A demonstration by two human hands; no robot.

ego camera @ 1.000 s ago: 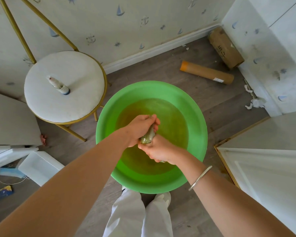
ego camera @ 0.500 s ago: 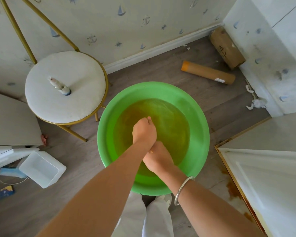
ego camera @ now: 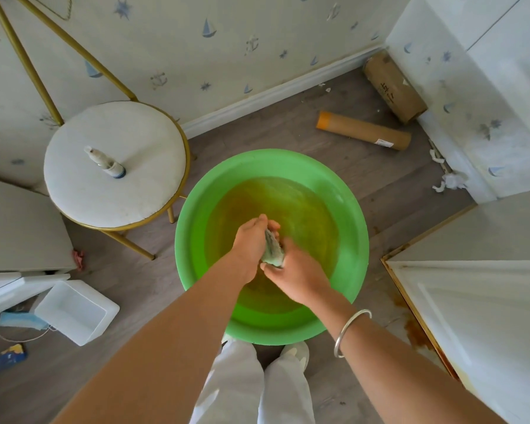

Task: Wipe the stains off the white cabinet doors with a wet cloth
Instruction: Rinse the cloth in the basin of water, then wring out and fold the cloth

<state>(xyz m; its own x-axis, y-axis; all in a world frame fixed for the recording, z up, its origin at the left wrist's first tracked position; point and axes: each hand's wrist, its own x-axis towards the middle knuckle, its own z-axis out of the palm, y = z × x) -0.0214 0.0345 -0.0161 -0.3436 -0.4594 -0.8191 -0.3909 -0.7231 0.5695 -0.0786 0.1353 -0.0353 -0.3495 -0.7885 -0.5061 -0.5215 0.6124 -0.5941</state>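
Both our hands meet over the middle of the frame, above a green basin (ego camera: pixel 193 240) that stands on the floor (ego camera: pixel 288 130). Our left hand (ego camera: pixel 251 243) has its fingers curled round the upper end of the cloth (ego camera: pixel 273 252). Our right hand (ego camera: pixel 297 276), a little blurred, grips the lower end, so the pale green, bunched cloth sits between the two fists. The basin holds yellowish-brown water (ego camera: pixel 306 215); whether the cloth touches the water we cannot tell. A silver bangle (ego camera: pixel 349 328) circles our right wrist.

At the lower right of the frame is a white cabinet door (ego camera: pixel 471 316) with a gold edge, and brown stains (ego camera: pixel 413 332) run along that edge. At the upper left, just beside the basin, a round white stool (ego camera: pixel 141 185) on gold legs carries a small bottle (ego camera: pixel 107 163). A brown tube (ego camera: pixel 363 134) lies on the floor at the upper right, and a white tub (ego camera: pixel 74 313) sits at the lower left.
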